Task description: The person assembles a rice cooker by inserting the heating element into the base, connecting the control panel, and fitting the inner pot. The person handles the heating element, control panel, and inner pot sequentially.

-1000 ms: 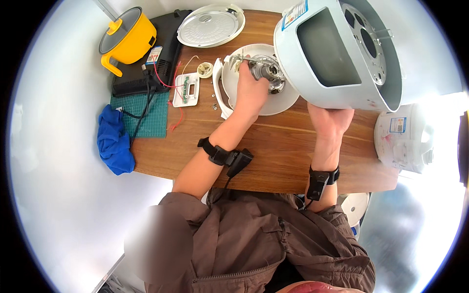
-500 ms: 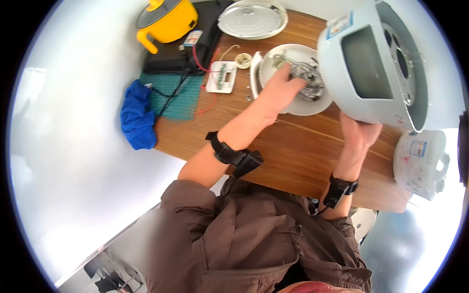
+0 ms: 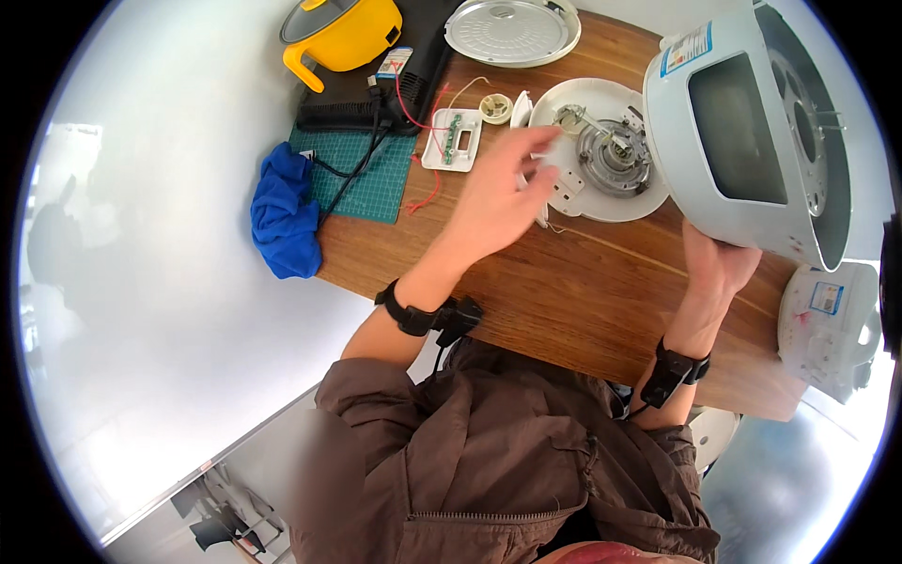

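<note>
My right hand (image 3: 717, 261) grips the lower edge of a pale grey-blue rice cooker housing (image 3: 665, 141), holding it tilted on its side. The housing has a rectangular window, and a round hole shows in its metal bottom. Just left of the round white base (image 3: 601, 209), my left hand (image 3: 498, 193) hovers with thumb and fingers apart, slightly blurred, with nothing visible in it. Inside the base sits a round metal heating assembly (image 3: 615, 158) with wires and a bracket. A white curved part (image 3: 520, 108) leans at the base's left side, partly behind my fingers.
Left of the base lie a white panel with a green circuit board (image 3: 453, 141) and a small round part (image 3: 495, 108). Beyond are a lid (image 3: 512, 33), yellow pot (image 3: 352, 38), black appliance (image 3: 334, 113), green mat (image 3: 376, 188) and blue cloth (image 3: 285, 216). A white container (image 3: 827, 320) stands right.
My left hand has pulled back left, out of the base, uncovering the metal assembly. My right hand still holds the housing. The whole view has shifted slightly.
</note>
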Demonstrator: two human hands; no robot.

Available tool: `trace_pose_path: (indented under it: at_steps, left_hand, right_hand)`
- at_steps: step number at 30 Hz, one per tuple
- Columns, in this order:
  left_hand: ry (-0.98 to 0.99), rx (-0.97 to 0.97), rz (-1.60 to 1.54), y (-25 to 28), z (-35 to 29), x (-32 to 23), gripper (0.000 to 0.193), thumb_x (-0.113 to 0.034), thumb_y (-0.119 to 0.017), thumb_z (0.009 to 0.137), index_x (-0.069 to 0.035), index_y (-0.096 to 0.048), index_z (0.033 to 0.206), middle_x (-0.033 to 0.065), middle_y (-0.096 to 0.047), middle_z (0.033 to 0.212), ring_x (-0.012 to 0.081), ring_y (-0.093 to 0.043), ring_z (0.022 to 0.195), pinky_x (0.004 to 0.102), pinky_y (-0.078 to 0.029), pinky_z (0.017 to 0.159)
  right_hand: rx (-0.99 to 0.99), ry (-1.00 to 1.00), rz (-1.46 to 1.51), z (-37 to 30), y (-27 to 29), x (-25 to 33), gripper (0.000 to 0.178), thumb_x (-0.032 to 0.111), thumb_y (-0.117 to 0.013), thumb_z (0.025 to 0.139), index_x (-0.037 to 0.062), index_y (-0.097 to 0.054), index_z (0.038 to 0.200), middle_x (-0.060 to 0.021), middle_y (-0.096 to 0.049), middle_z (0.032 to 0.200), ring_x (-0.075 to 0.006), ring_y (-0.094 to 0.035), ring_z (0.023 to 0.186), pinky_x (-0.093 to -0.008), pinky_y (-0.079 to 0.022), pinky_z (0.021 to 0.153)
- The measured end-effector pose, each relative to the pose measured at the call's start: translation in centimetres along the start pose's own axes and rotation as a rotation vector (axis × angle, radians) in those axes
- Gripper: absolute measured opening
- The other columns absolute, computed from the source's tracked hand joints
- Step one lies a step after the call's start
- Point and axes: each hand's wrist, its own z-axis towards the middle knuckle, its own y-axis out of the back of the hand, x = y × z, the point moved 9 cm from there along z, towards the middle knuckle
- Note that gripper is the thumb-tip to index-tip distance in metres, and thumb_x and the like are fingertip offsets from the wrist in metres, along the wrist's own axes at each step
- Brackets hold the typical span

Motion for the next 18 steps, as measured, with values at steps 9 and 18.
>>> trace_pose_path:
  at_steps: [9,18]
  left_hand:
    - [0.067,-0.44,1.172,9.3,-2.3,1.3,0.071,-0.037,-0.086,0.073,-0.001,-0.049,0.121,0.0196,-0.054,0.117,0.037,-0.052,0.109,0.0472,-0.043,0.09]
    - [0.192,-0.374,1.165,9.3,-1.7,3.7,0.079,-0.038,-0.085,0.074,-0.001,-0.045,0.132,0.0199,-0.056,0.128,0.0384,-0.052,0.12,0.0516,-0.038,0.099]
  right_hand:
    - [0.046,-0.017,0.043,-0.3,-0.6,-0.2,0.033,0.016,-0.054,0.1,-0.0008,-0.059,0.128,-0.0136,-0.061,0.135,-0.0285,-0.056,0.126,-0.0452,-0.043,0.11]
    - [0.008,-0.003,0.045,0.0,0.2,0.2,0.038,0.024,-0.057,0.1,0.0023,-0.057,0.131,-0.0107,-0.058,0.138,-0.0259,-0.052,0.129,-0.0457,-0.037,0.115]
